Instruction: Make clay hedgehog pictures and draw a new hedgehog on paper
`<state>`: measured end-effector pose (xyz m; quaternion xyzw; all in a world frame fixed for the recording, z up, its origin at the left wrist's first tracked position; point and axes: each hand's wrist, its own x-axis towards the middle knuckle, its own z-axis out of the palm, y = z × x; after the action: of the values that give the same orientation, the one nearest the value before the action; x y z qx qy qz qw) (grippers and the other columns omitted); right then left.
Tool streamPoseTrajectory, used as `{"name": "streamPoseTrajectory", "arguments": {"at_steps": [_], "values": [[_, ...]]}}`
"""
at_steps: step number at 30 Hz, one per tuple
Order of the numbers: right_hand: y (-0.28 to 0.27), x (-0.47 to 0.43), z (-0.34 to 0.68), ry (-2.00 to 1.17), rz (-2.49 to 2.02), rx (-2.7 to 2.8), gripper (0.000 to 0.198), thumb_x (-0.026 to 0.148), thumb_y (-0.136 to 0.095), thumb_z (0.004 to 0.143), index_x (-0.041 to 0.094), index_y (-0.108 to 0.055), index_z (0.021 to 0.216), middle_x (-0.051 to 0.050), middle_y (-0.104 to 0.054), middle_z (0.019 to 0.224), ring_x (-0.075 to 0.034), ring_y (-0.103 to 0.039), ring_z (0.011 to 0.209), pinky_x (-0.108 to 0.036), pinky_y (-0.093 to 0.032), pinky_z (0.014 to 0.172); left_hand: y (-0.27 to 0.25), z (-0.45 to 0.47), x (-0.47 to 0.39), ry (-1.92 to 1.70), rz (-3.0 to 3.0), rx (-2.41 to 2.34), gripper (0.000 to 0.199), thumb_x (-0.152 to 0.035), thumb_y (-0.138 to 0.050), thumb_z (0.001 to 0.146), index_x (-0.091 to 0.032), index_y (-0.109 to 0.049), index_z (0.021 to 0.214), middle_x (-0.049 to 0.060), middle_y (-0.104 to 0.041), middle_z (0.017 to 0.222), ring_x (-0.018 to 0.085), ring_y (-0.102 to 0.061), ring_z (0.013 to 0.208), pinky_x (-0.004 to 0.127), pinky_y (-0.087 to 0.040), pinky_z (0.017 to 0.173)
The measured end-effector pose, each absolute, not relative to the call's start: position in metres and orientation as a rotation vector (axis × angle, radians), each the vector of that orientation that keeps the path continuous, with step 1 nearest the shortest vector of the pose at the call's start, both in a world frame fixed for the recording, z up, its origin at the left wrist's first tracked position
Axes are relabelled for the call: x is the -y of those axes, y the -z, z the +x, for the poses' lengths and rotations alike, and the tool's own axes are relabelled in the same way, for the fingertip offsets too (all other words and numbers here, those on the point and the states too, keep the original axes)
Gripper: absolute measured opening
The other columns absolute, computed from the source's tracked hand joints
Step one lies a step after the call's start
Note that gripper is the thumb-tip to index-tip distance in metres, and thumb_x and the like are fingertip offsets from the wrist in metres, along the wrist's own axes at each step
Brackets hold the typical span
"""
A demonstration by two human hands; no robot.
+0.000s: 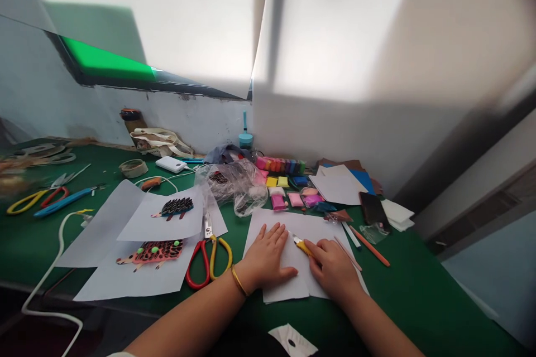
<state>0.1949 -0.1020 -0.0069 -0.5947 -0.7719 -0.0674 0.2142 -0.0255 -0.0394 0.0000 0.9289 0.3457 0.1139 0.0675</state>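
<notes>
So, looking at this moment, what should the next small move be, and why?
Probably tuck the left hand's thumb in before any cut: that hand lies spread on the white paper, thumb sticking out toward the right hand, which grips a yellow knife with its blade out, pointing close to the left hand.

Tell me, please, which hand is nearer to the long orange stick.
The right hand, holding the yellow cutter, is left of the orange stick; the left hand is farther left, flat on the paper.
</notes>
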Motion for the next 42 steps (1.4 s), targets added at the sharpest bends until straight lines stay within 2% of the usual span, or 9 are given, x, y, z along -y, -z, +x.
{"name": "streamPoseTrajectory", "arguments": {"at_steps": [4, 7, 12, 16, 23, 27, 31, 38, 42], "values": [[0.007, 0.104, 0.196, 0.173, -1.671, 2.133, 0.04, 0.016, -0.052, 0.085, 0.024, -0.065, 0.122, -0.005, -0.061, 0.085, -0.02, -0.054, 0.081, -0.035, -0.039, 0.084, -0.009, -0.026, 0.042, -0.476, 2.786, -1.067, 0.076, -0.072, -0.064, 0.07, -0.021, -0.057, 0.125, 0.01, -0.056, 0.131, 0.031, -0.047, 0.124, 0.049, -0.025, 0.114], [0.008, 0.105, 0.198, 0.169, -1.694, 2.123, 0.04, 0.018, -0.052, 0.085, 0.024, -0.064, 0.123, -0.005, -0.062, 0.086, -0.02, -0.055, 0.082, -0.038, -0.04, 0.091, -0.012, -0.025, 0.042, -0.498, 2.775, -1.048, 0.061, -0.063, -0.069, 0.073, -0.023, -0.061, 0.117, 0.007, -0.061, 0.118, 0.028, -0.053, 0.111, 0.043, -0.04, 0.1], [0.013, 0.105, 0.204, 0.178, -1.703, 2.094, 0.039, 0.021, -0.052, 0.086, 0.024, -0.064, 0.123, -0.005, -0.062, 0.086, -0.02, -0.056, 0.082, -0.044, -0.035, 0.105, -0.011, -0.025, 0.041, -0.538, 2.77, -1.045, 0.038, -0.048, -0.069, 0.08, -0.025, -0.064, 0.109, 0.005, -0.063, 0.112, 0.025, -0.055, 0.104, 0.039, -0.043, 0.092], [0.016, 0.104, 0.206, 0.15, -1.76, 2.041, 0.039, 0.024, -0.05, 0.088, 0.022, -0.062, 0.125, -0.006, -0.063, 0.089, -0.022, -0.058, 0.087, -0.044, -0.038, 0.105, -0.013, -0.026, 0.04, -0.588, 2.733, -1.158, 0.023, -0.039, -0.062, 0.087, -0.023, -0.065, 0.104, 0.005, -0.063, 0.108, 0.024, -0.055, 0.1, 0.039, -0.043, 0.088], [0.008, 0.108, 0.214, 0.04, -2.004, 2.003, 0.044, 0.03, -0.04, 0.092, 0.021, -0.057, 0.132, -0.011, -0.064, 0.109, -0.028, -0.052, 0.117, -0.039, -0.046, 0.093, -0.017, -0.027, 0.038, -0.56, 2.679, -1.329, 0.038, -0.052, -0.053, 0.089, -0.019, -0.068, 0.098, 0.01, -0.062, 0.107, 0.027, -0.054, 0.101, 0.041, -0.041, 0.089], [0.0, 0.109, 0.23, -0.023, -2.185, 1.946, 0.047, 0.033, -0.038, 0.092, 0.021, -0.055, 0.134, -0.011, -0.063, 0.116, -0.027, -0.058, 0.106, -0.036, -0.049, 0.083, -0.017, -0.027, 0.036, -0.55, 2.614, -1.37, 0.033, -0.042, -0.044, 0.095, -0.021, -0.069, 0.094, 0.008, -0.061, 0.106, 0.024, -0.054, 0.102, 0.038, -0.041, 0.09], [-0.003, 0.112, 0.246, 0.005, -2.217, 1.971, 0.046, 0.034, -0.037, 0.092, 0.022, -0.055, 0.133, -0.01, -0.065, 0.107, -0.025, -0.059, 0.101, -0.035, -0.048, 0.081, -0.013, -0.028, 0.032, -0.54, 2.538, -1.423, 0.02, -0.032, -0.054, 0.089, -0.024, -0.068, 0.101, 0.006, -0.06, 0.107, 0.023, -0.052, 0.104, 0.036, -0.041, 0.092], [-0.005, 0.117, 0.263, 0.006, -2.195, 1.882, 0.049, 0.036, -0.034, 0.092, 0.023, -0.053, 0.135, -0.008, -0.06, 0.127, -0.025, -0.053, 0.119, -0.035, -0.047, 0.091, -0.015, -0.029, 0.024, -0.432, 2.518, -1.461, 0.034, -0.037, -0.061, 0.083, -0.024, -0.061, 0.115, 0.008, -0.056, 0.112, 0.025, -0.051, 0.108, 0.037, -0.041, 0.094], [-0.011, 0.111, 0.276, -0.15, -2.364, 1.736, 0.049, 0.04, -0.033, 0.092, 0.029, -0.053, 0.135, -0.005, -0.054, 0.137, -0.025, -0.054, 0.119, -0.033, -0.05, 0.083, -0.022, -0.029, 0.018, -0.3, 2.539, -1.466, 0.036, -0.042, -0.063, 0.081, -0.024, -0.063, 0.112, 0.009, -0.056, 0.112, 0.027, -0.052, 0.107, 0.038, -0.043, 0.092]]}}
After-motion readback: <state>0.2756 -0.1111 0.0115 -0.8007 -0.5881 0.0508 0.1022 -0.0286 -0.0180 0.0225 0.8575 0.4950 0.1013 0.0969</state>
